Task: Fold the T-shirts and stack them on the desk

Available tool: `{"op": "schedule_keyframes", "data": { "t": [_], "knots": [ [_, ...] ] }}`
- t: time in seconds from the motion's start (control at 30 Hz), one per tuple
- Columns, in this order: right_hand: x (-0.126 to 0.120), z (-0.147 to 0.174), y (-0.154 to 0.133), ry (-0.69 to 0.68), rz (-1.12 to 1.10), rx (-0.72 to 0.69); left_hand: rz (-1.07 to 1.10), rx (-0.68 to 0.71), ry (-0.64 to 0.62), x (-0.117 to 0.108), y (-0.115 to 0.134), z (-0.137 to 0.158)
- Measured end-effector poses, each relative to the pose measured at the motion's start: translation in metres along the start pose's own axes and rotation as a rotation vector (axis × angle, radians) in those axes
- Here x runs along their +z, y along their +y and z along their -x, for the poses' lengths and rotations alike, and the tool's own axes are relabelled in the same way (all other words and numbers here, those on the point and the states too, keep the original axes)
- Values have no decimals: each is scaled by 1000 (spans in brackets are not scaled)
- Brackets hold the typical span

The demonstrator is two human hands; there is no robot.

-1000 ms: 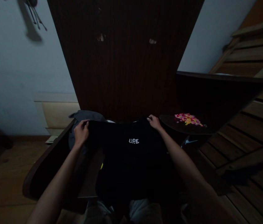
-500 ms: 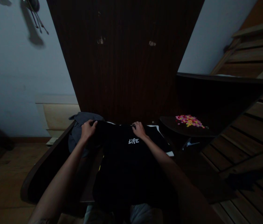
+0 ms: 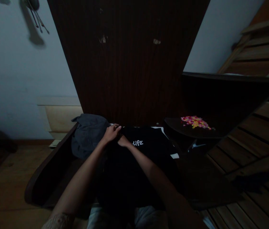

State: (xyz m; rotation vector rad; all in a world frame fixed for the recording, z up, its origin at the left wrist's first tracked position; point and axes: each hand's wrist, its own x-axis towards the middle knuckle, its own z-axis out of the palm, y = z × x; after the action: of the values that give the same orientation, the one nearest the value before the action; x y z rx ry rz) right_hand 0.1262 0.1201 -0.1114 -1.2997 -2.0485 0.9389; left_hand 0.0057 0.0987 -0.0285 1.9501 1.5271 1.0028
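Note:
A black T-shirt [image 3: 150, 138] with white "LIFE" lettering lies spread on the dark wooden surface in front of me. My left hand [image 3: 112, 132] is closed on cloth at the shirt's upper left part, which appears folded inward. Just beside it, to the right and slightly lower, my right hand [image 3: 123, 140] rests on the shirt. Its fingertips are in shadow and partly behind the left hand, so their grip is hidden. White edges of a sheet [image 3: 174, 156] show from under the shirt. The dark cloth hides most of its own folds.
A grey cloth [image 3: 89, 133] is bunched at the left, beside the raised curved side [image 3: 33, 187]. A dark wooden panel [image 3: 129, 63] stands behind. To the right, small pink and yellow pieces [image 3: 195, 122] lie on a low shelf, with wooden slats [image 3: 246, 149] beyond.
My left hand has moved right with the shirt's left part, folding it inward. My right hand has shifted left, close to it. More of the grey cloth shows.

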Motion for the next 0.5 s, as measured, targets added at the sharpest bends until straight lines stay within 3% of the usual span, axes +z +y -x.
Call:
{"op": "schedule_keyframes", "data": {
  "t": [0.07, 0.13, 0.3, 0.5],
  "knots": [
    [-18, -2, 4, 86, -190, 131, 104, 14, -47, 7, -4, 7],
    [-37, 1, 10, 135, -255, 196, 137, -8, -14, 9, -12, 17],
    [-67, 12, 22, 134, -533, 337, -155, 44, -109, 18, -31, 54],
    [-63, -2, 17, 153, 47, 288, -429, 51, -39, 32, -41, 82]
  ]
}}
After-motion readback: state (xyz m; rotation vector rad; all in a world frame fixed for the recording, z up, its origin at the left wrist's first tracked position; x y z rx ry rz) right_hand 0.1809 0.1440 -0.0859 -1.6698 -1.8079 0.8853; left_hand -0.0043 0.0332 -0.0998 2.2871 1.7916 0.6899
